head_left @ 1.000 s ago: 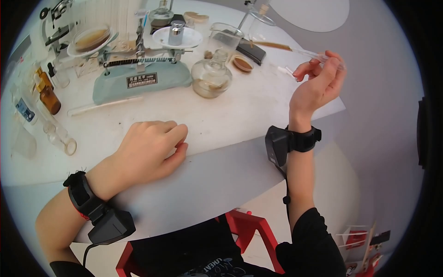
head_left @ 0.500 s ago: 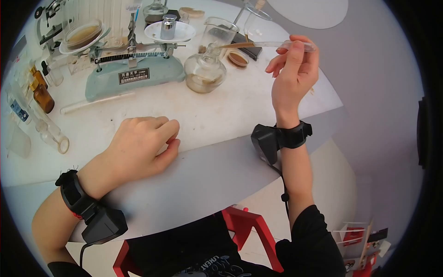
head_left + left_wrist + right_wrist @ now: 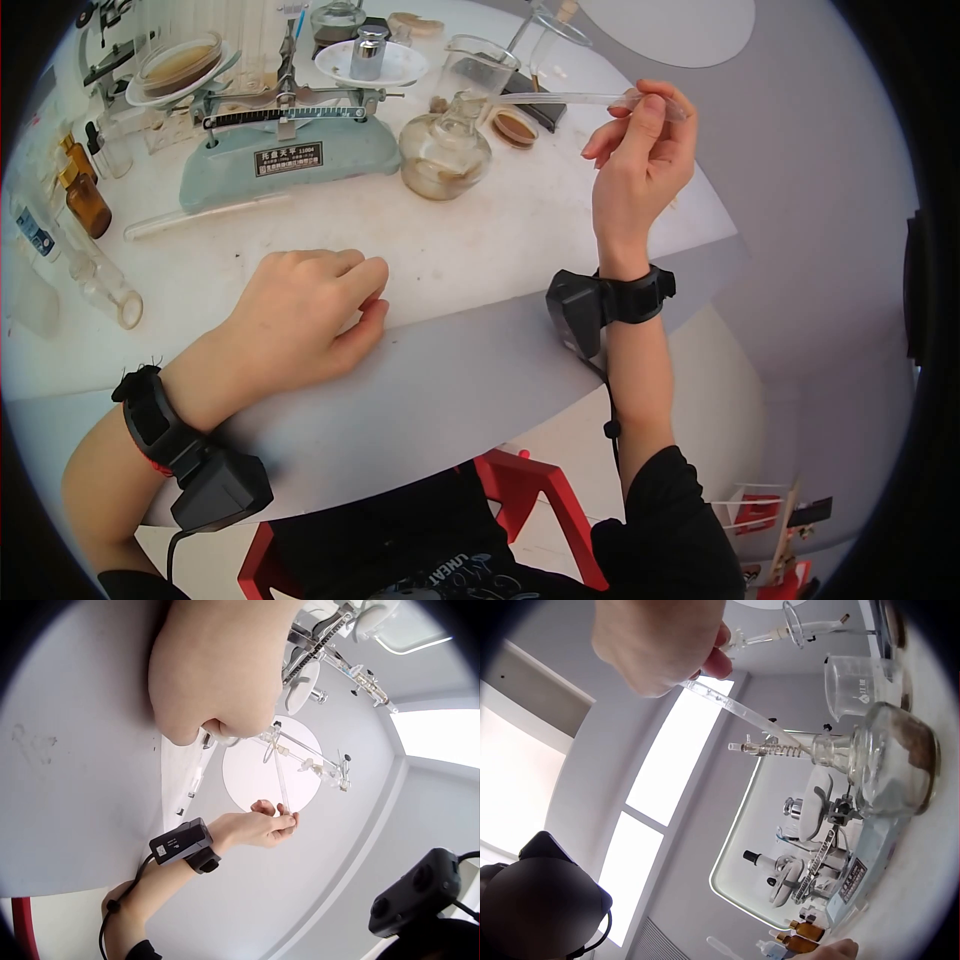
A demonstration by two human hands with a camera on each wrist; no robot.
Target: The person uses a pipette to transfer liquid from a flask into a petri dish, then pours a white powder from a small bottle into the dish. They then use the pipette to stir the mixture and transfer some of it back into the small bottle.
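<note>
My right hand (image 3: 645,102) is raised over the white table and pinches the bulb end of a clear plastic pipette (image 3: 560,98). The pipette lies almost level, with its tip at the mouth of a round glass flask (image 3: 445,155) that holds some brownish matter. In the right wrist view the right hand (image 3: 705,664) holds the pipette (image 3: 742,712) slanting down to the flask (image 3: 889,769). My left hand (image 3: 372,295) rests near the table's front edge, fingers loosely curled, holding nothing. The left wrist view shows the left hand (image 3: 217,667) up close and the right hand (image 3: 274,821) far off.
A pale green balance scale (image 3: 290,140) with a metal weight on one pan stands behind the left hand. A glass beaker (image 3: 480,70) and a small brown dish (image 3: 516,128) sit behind the flask. Amber bottles (image 3: 85,200), a lying vial (image 3: 105,290) and a glass rod (image 3: 205,215) are at the left.
The right hand carried the pipette left until its tip reached the flask's mouth. The brown liquid seen in the stem earlier no longer shows. The left hand stayed put.
</note>
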